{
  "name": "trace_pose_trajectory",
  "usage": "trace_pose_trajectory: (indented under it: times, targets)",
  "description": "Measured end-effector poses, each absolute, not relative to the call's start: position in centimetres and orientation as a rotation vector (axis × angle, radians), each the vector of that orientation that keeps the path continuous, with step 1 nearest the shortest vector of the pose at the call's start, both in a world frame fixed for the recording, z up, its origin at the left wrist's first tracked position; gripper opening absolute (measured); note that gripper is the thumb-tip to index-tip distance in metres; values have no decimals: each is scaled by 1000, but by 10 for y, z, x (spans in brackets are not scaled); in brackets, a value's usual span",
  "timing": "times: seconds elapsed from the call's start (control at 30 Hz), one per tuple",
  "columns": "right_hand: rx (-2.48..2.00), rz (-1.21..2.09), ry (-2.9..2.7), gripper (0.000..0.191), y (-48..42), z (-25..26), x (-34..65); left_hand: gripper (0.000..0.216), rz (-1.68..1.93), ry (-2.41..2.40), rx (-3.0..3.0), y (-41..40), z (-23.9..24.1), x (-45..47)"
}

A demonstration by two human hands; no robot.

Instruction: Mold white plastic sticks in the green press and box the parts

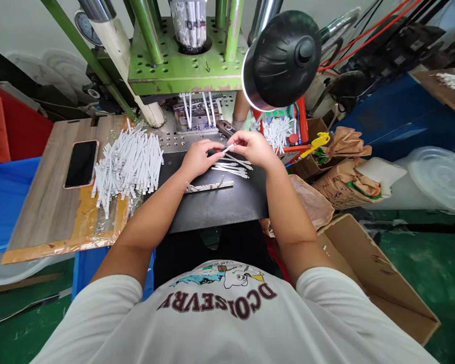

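Both hands meet over the black work plate (197, 210), just in front of the green press. A thin white strip (228, 148) is pinched between the fingertips of my left hand (199, 157) and my right hand (253, 146). Several similar white strips (231, 169) lie on the plate below my right hand. Closer to me rests a whitish rod (212, 186) with something wrapped round its left part. Behind my hands, more strips stand in a metal die (197, 119) under the press.
A big heap of white strips (129, 164) and a phone (82, 164) lie on the wooden board (45, 202) at left. A black lamp (284, 58) hangs at right above a red bin (303, 121) with strips and a yellow-handled tool (316, 143). A cardboard box (379, 273) stands low at right.
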State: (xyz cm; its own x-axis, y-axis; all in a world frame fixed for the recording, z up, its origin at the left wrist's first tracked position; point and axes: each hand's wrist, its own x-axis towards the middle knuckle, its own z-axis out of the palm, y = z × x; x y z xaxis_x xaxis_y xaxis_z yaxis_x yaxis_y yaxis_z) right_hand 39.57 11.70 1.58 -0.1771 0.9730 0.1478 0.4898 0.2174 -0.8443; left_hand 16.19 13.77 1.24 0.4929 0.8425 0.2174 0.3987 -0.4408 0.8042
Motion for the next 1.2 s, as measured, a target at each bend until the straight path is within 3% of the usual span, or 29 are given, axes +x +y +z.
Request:
trace_pose_trajectory:
  times: [0.13,0.2,0.73,1.2]
  targets:
    - [-1041,1027,-1512,62,127,12,371,44,880,946,1750,134,20,159]
    - [-995,1098,-1438,69,126,5,362,51,910,909,1628,132,23,158]
    - [-1051,1141,-1249,37,106,5,344,45,817,991,1475,114,46,160]
    - [-935,1262,-1192,57,104,10,344,38,544,772,1115,119,51,155]
